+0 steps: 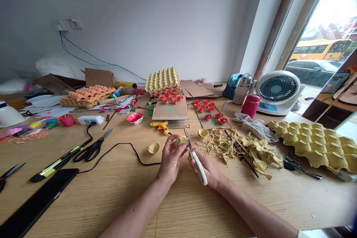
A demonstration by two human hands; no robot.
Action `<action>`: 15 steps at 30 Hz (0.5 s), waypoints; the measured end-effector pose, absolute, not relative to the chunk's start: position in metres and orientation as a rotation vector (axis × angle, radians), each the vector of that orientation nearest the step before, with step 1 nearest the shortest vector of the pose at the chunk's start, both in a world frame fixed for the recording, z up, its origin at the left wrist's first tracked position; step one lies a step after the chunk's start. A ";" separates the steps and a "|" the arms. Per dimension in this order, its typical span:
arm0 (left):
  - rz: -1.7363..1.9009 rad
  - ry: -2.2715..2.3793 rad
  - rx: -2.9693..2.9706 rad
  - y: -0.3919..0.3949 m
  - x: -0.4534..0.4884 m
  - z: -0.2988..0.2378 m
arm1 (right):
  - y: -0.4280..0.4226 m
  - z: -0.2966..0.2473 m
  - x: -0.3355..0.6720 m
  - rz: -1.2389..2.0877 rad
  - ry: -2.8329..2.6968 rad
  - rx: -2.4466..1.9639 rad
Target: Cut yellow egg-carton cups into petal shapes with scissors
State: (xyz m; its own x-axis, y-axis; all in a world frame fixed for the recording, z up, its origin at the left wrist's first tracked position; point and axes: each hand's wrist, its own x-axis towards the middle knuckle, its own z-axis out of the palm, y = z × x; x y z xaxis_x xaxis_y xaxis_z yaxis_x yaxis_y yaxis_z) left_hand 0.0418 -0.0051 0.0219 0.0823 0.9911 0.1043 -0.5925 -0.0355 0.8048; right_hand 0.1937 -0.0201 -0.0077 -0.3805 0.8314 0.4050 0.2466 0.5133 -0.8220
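Between the fingers of my left hand [170, 160] is a small yellow egg-carton cup [182, 141]. My right hand [208, 167] grips a pair of white-handled scissors [198, 165], their blades pointing up right beside the cup. Whether the blades touch the cup I cannot tell. One loose cut cup [154, 148] sits on the table left of my hands. Farther ahead stand more cups, nested together [203, 134], next to a heap of yellow carton scraps [223, 145].
Red paper flowers [208, 106] lie on cardboard at the back. A yellow glue gun [160, 126] is ahead, its black cord running left. Black scissors [93, 147] and a utility knife [55, 165] lie left. An egg tray [315, 143] and a fan [279, 93] stand right.
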 end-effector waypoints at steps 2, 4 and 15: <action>1.417 0.620 0.836 -0.005 0.041 0.023 | -0.020 -0.007 0.194 0.848 -1.893 -0.893; 1.423 0.621 0.841 -0.005 0.041 0.024 | -0.020 -0.007 0.194 0.841 -1.893 -0.896; 1.445 0.643 0.829 -0.004 0.038 0.028 | -0.021 -0.004 0.195 0.845 -1.897 -0.925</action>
